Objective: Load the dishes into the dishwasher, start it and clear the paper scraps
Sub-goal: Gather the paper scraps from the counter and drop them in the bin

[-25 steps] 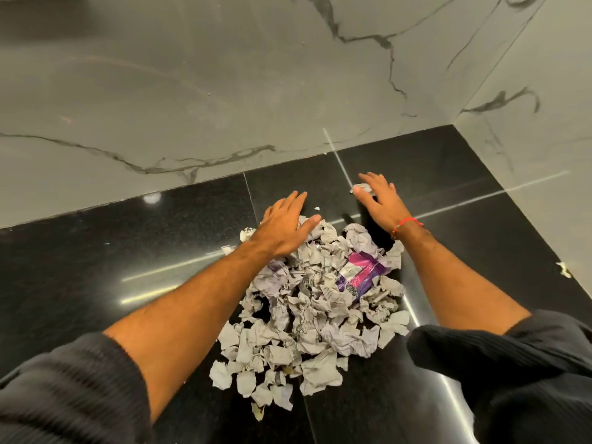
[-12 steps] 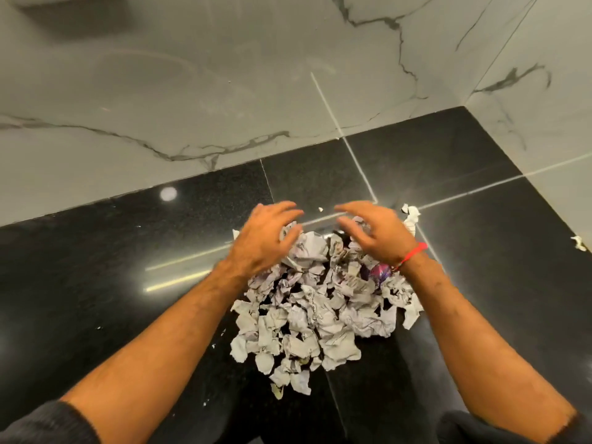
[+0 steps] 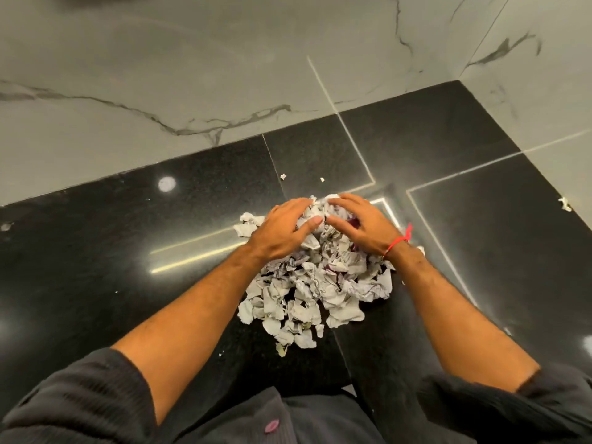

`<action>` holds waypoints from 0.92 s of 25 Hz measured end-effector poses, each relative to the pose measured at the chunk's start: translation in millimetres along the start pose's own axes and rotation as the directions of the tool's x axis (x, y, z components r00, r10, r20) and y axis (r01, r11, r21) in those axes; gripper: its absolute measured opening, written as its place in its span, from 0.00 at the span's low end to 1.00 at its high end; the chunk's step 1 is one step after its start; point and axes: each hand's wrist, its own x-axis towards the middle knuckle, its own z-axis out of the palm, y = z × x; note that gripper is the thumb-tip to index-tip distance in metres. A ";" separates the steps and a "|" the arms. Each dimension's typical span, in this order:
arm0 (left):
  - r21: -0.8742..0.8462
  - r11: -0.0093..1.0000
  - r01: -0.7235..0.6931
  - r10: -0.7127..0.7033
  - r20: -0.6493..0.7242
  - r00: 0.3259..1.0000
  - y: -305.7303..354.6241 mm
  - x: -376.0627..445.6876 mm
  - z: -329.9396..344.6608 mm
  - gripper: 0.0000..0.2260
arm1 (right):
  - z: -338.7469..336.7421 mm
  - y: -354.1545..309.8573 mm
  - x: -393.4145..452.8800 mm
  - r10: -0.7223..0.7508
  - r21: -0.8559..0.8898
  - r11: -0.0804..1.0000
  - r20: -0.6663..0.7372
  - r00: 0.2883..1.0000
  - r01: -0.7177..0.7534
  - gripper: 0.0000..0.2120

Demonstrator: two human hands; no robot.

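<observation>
Fingers of left hand (image 3: 282, 230) loosely curved, spread, pressing down on far edge of paper scraps (image 3: 315, 283); thumb tip on top of the heap. Fingers of right hand (image 3: 360, 227) same: slightly bent, cupped over the far right side, fingertips nearly meeting the left's. Neither clenched; looks like raking/cupping rather than a firm grab.

Scraps mostly gathered into one heap on black floor (image 3: 128, 251), between both forearms, close to the marble wall (image 3: 160, 91). Purple bit barely visible under right palm.

Strays left: two tiny bits (image 3: 283, 176) beyond the heap, one more (image 3: 564, 204) far right by the corner, crumbs near front edge.

Progress estimate: collecting nearly done, lifting and disposal pending. Dishwasher and dishes not in view, status unknown.
</observation>
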 end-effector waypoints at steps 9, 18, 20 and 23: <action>0.097 0.995 -0.034 0.041 -0.074 0.996 -35.8 -112.4 -23.1 0.45 | -25.3 1.7 -103.0 0.087 -0.070 0.993 -0.171 0.981 -0.100 0.44; 0.182 0.983 -0.037 0.039 -0.006 0.999 -52.3 -239.1 44.4 0.52 | 85.8 -73.1 -216.9 0.141 -0.287 0.935 -0.241 0.960 -0.209 0.36; 0.278 0.958 -0.073 0.067 0.031 0.997 -55.5 -249.0 52.0 0.54 | 106.6 -88.7 -230.3 0.229 -0.245 0.930 -0.204 0.952 -0.276 0.40; 0.387 0.907 -0.168 0.139 0.102 0.985 -64.4 -248.5 59.9 0.48 | 125.8 -102.1 -238.9 0.309 -0.199 0.921 -0.144 0.940 -0.334 0.40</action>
